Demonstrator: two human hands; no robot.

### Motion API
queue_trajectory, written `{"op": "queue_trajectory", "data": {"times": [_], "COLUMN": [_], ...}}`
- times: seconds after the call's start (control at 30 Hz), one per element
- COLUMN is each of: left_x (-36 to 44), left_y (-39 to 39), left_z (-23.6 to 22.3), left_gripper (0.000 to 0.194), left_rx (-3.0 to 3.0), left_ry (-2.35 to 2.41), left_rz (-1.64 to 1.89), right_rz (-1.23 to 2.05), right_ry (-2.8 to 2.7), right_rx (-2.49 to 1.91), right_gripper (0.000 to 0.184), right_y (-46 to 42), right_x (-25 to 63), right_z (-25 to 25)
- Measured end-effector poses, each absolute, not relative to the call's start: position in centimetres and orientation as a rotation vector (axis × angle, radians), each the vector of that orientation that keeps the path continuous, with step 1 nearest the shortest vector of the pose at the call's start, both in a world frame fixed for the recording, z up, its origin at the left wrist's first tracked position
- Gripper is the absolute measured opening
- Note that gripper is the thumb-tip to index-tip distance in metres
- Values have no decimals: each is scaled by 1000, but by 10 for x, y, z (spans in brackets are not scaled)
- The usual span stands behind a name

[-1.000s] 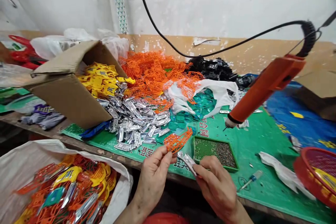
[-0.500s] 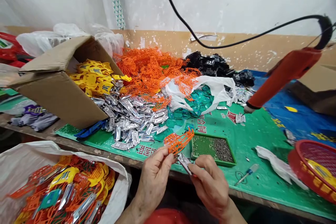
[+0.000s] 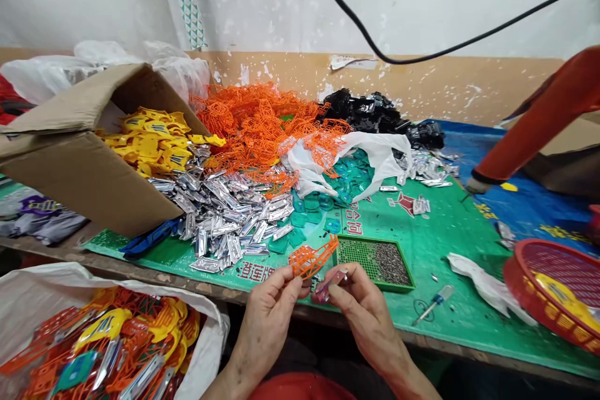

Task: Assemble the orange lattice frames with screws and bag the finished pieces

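My left hand (image 3: pixel 269 309) pinches the near end of an orange plastic lattice frame (image 3: pixel 313 259), which points up and to the right above the table edge. Held between the thumb and fingers of my right hand (image 3: pixel 368 312) is a shiny silver plate-like piece (image 3: pixel 329 286), tilted and reddish on its surface. The two hands are close together, the silver piece just right of the left fingertips. Right beyond them lies a green tray (image 3: pixel 356 249) with small dark screws (image 3: pixel 392 264) heaped at its right side.
Silver pieces (image 3: pixel 229 215) lie heaped beside a tipped cardboard box (image 3: pixel 98 169) with yellow parts. Behind are orange frames (image 3: pixel 253 131) and black parts (image 3: pixel 365 114). A red power screwdriver (image 3: pixel 539 119) hangs at right, above a hand screwdriver (image 3: pixel 434 304) and red basket (image 3: pixel 520 281). A filled white sack (image 3: pixel 213 319) stands lower left.
My right hand has turned the silver piece from pointing up-left to a more sideways tilt, nearer the left fingers. The camera view has shifted right, and the hanging power screwdriver has swung right.
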State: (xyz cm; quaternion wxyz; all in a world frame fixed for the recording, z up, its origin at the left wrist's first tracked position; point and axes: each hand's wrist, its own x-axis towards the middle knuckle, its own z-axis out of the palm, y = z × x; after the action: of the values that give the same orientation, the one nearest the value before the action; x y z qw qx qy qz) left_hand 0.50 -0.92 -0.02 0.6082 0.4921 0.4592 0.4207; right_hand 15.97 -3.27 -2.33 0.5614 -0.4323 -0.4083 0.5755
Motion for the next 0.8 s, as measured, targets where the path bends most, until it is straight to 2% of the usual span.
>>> {"op": "queue_trajectory", "data": {"times": [0.17, 0.43, 0.6, 0.8], "left_x": [2, 5, 3, -21], "left_y": [-7, -8, -8, 3], "left_z": [-2, 1, 1, 2], "left_gripper": [28, 29, 29, 26], "left_rx": [984, 847, 788, 673], "left_ry": [1058, 997, 994, 1099], "left_rz": [941, 966, 1010, 1298], "right_rz": [1629, 1606, 1496, 1149], "right_ry": [-791, -759, -851, -1222], "right_rx": [-932, -979, -1099, -1388], "right_gripper": [27, 43, 48, 38], "right_y": [-31, -31, -29, -15], "right_x": [159, 152, 158, 188], "right_z": [-21, -20, -19, -18]}}
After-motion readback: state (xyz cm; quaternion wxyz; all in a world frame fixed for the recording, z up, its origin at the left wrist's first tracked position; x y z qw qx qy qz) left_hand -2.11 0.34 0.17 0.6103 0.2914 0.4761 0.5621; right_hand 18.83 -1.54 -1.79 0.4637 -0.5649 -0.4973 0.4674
